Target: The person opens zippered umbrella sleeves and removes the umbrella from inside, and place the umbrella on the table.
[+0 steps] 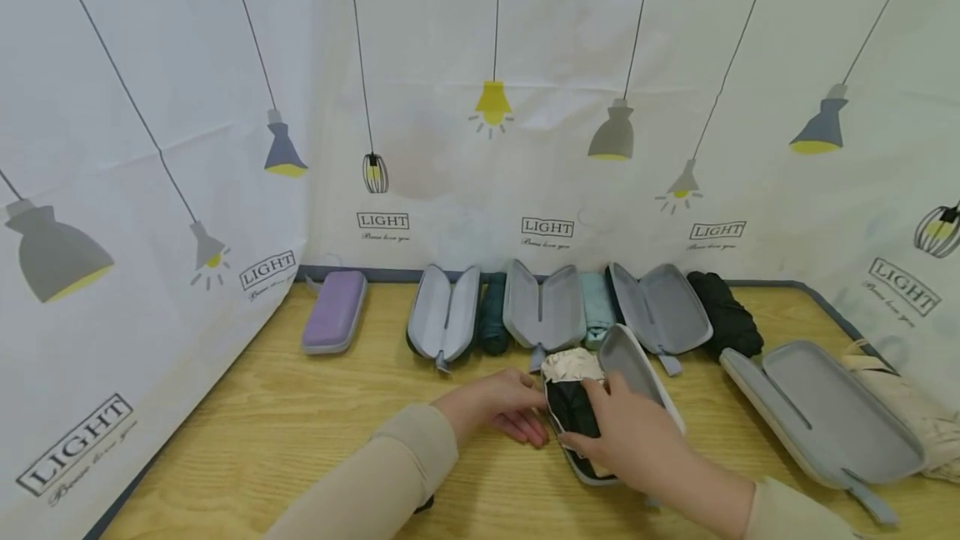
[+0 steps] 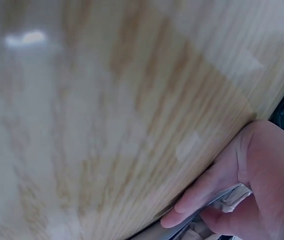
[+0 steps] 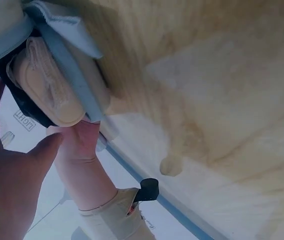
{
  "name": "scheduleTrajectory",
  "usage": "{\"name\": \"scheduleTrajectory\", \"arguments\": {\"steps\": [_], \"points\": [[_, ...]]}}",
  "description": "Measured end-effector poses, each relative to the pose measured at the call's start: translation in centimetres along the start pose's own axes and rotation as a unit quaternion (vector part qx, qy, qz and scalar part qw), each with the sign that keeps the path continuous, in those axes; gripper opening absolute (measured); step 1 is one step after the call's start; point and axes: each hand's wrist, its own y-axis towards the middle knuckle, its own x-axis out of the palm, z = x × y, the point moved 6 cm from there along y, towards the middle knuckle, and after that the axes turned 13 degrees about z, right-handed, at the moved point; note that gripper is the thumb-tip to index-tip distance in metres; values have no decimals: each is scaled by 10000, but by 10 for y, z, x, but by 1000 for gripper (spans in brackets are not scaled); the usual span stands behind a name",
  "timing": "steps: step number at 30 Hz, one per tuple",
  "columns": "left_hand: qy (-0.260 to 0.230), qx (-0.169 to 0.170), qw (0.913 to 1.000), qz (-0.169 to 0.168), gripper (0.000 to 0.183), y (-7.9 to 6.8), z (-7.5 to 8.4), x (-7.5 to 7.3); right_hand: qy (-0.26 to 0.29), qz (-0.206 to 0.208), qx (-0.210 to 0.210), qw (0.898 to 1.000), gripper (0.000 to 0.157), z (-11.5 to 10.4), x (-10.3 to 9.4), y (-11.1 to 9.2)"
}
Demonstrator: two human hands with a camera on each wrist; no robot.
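Observation:
An open hard case with grey lining (image 1: 633,361) stands near the middle of the table. In it lies a compact folded umbrella, black cloth (image 1: 572,407) with crinkled cream fabric at the far end; its beige end (image 3: 64,107) shows in the right wrist view. My left hand (image 1: 506,402) holds the case's left wall, fingers outside and thumb inside, as the left wrist view (image 2: 237,170) shows too. Over the umbrella my right hand (image 1: 637,432) spreads its thumb and fingers, with fingertips touching the black cloth. Its palm hides part of the case.
Open cases (image 1: 446,307), (image 1: 543,311), (image 1: 663,307) line the back, with dark green (image 1: 493,313), mint (image 1: 597,307) and black (image 1: 723,311) rolled umbrellas beside them. A purple closed case (image 1: 335,312) stands left. A larger-looking open case (image 1: 840,407) and beige umbrella (image 1: 907,415) lie right.

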Motion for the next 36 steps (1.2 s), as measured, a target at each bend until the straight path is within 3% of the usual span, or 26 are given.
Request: {"name": "scheduleTrajectory", "arguments": {"steps": [9,12,19,29,36], "points": [[-24,5,10000,-46,18,2,-1,1,367,-667,514,9958,108,8,12,11],[-42,54,10000,-65,19,3,-1,2,446,-800,539,9943,111,11,16,14],[-14,105,9999,121,21,4,-4,2,1308,-1164,958,9799,108,19,24,18],[707,751,9918,758,12,-12,13,11,2119,-1041,1153,9649,95,26,16,11],[408,1105,9857,1208,11,-21,19,9,3159,-890,1179,9372,92,30,11,5]]}}
